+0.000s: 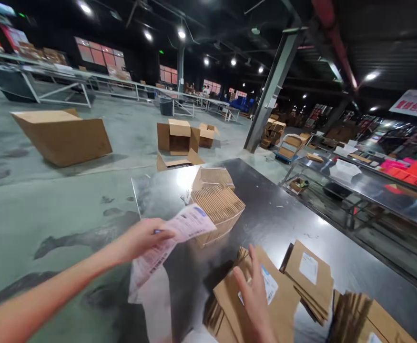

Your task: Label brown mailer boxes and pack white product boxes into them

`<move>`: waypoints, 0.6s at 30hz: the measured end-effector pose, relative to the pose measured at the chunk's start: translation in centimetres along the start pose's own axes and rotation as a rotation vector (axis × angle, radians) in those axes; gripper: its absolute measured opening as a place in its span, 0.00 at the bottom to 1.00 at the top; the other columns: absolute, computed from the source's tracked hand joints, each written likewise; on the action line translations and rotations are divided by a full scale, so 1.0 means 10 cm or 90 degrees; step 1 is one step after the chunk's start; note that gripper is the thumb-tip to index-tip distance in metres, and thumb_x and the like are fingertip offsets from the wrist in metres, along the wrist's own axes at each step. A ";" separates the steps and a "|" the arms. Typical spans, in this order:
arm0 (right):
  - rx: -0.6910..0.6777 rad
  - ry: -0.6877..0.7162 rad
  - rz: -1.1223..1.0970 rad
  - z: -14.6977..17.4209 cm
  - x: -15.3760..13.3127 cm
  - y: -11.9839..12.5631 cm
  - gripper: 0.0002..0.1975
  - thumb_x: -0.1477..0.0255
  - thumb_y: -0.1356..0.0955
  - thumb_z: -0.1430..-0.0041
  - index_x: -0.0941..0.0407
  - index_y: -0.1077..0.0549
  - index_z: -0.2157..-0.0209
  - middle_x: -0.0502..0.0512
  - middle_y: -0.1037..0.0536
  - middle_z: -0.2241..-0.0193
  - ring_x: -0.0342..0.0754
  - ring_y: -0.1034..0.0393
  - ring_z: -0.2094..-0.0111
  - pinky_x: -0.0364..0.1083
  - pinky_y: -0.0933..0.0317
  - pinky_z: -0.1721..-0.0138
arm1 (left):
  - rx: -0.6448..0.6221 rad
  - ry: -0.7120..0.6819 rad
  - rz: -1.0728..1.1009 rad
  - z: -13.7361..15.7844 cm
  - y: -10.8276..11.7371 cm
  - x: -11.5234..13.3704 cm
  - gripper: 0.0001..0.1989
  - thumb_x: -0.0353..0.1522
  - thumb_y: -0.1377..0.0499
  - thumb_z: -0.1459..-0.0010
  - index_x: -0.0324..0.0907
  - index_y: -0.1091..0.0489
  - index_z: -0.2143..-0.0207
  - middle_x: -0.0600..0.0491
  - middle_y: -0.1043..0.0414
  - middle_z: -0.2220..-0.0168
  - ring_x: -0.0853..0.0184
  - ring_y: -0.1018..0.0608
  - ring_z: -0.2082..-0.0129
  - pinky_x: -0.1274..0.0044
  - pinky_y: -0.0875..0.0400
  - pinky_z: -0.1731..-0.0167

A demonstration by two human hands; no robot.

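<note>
Fingers of the left hand (142,238) pinch a strip of printed labels (174,238), held just above the near left part of the steel table (283,214). Spread and released, the right hand (254,295) lies flat on a labelled cardboard mailer (261,297) at the near edge. Just right lies a stack of labelled mailers (310,278). Farther off on the table stand bundles of flat cardboard (217,205). Open cartons (177,136) sit on the floor beyond.
</note>
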State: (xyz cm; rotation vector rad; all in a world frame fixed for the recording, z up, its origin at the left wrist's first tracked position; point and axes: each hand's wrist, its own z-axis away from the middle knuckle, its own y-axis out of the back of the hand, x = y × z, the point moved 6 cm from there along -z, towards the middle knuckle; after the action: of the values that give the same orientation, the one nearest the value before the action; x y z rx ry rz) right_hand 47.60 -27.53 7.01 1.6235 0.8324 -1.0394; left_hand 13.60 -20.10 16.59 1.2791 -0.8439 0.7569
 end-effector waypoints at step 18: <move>-0.222 -0.179 -0.031 0.73 0.26 -1.80 0.21 0.49 0.35 0.44 0.54 0.27 0.70 0.53 0.25 0.74 0.50 0.32 0.71 0.45 0.40 0.67 | -0.083 0.229 0.223 0.49 -1.22 -1.75 0.16 0.45 0.40 0.58 0.41 0.33 0.76 0.55 0.32 0.77 0.63 0.28 0.73 0.73 0.34 0.70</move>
State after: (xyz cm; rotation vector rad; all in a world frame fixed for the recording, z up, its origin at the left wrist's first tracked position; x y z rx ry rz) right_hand 30.93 -29.65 -3.09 1.1405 0.8131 -1.0607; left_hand 14.80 -27.02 -4.14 0.8524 -0.8142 1.1508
